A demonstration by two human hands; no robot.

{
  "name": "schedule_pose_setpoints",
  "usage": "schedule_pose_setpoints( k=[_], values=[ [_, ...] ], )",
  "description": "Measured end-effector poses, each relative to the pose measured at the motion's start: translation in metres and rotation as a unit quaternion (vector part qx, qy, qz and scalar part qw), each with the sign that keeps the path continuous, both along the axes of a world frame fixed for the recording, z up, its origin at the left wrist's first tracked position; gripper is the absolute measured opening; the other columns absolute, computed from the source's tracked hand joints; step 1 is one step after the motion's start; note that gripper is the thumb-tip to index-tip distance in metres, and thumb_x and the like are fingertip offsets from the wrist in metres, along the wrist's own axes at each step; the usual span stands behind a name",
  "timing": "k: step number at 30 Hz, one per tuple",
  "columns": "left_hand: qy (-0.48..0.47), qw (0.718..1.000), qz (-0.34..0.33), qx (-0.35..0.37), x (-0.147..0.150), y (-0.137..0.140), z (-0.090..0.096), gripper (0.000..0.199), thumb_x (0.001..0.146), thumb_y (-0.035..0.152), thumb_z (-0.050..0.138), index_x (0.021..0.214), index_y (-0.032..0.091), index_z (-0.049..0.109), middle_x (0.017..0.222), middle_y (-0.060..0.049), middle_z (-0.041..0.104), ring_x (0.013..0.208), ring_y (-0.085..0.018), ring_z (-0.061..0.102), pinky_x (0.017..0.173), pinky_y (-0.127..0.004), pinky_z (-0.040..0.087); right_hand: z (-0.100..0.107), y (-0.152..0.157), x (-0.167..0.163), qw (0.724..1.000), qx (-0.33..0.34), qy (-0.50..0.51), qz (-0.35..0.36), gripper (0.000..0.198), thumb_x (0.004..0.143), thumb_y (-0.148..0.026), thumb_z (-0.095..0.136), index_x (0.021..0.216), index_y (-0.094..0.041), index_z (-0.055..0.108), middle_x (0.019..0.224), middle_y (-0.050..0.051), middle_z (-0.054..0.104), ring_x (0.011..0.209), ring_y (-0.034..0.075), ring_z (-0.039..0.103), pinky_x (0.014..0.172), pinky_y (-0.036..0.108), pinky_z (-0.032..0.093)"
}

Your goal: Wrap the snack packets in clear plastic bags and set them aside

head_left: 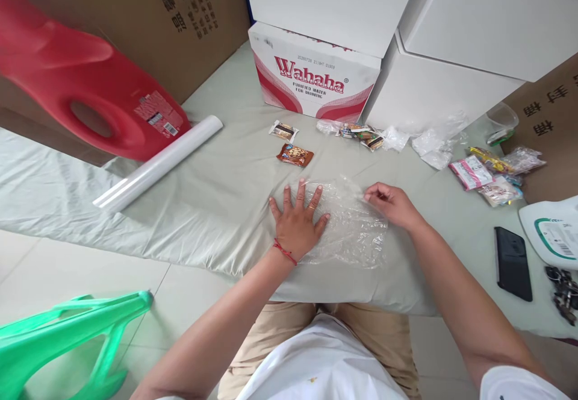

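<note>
A crinkled clear plastic bag (pixel 354 231) lies flat on the cloth-covered table in front of me. My left hand (pixel 298 222) presses on its left part, palm down with fingers spread. At the upper right edge of the plastic, my right hand (pixel 391 202) is closed in a pinch on the film. Beyond my left fingertips sits a brown cookie packet (pixel 295 155). Just behind it is a small clear-wrapped snack (pixel 283 131). Farther back, several wrapped snacks (pixel 361 132) lie in a loose row.
A red jug (pixel 121 75) and a roll of clear film (pixel 158 162) stand and lie at left. A Wahaha carton (pixel 316 84) is behind. Snack packets (pixel 472 172), a black phone (pixel 513 262) and keys (pixel 562 291) are at right. A green stool (pixel 76 328) stands on the floor.
</note>
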State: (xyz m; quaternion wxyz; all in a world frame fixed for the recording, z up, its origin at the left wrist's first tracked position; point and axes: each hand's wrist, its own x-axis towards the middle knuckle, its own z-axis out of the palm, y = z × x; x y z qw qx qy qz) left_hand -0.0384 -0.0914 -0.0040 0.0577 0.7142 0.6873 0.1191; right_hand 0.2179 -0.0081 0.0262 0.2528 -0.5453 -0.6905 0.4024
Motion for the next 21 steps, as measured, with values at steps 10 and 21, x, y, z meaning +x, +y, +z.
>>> schedule_pose_setpoints(
  k=[10,21],
  values=[
    [-0.047,0.999,0.024,-0.004,-0.011,0.002,0.007,0.064,0.104,0.050,0.039,0.164,0.028,0.032,0.173,-0.016,0.023,0.153,-0.037,0.035,0.119,-0.069,0.025,0.001,0.047,0.002,0.971,0.105,-0.119,-0.180,0.015,0.085,-0.034,0.060,0.084,-0.021,0.068,0.083,0.004,0.068,0.068,0.018,0.056,0.071,0.034,0.044],
    [-0.004,0.996,0.012,0.088,-0.015,-0.006,0.049,0.038,0.102,0.033,0.047,0.129,0.021,0.071,0.162,-0.014,0.046,0.149,-0.040,0.038,0.114,-0.064,0.028,0.001,-0.138,-0.002,0.942,0.233,-0.180,0.159,0.035,0.104,-0.035,0.054,0.137,-0.027,0.064,0.134,0.010,0.068,0.124,0.027,0.061,0.104,0.047,0.051]
  ],
)
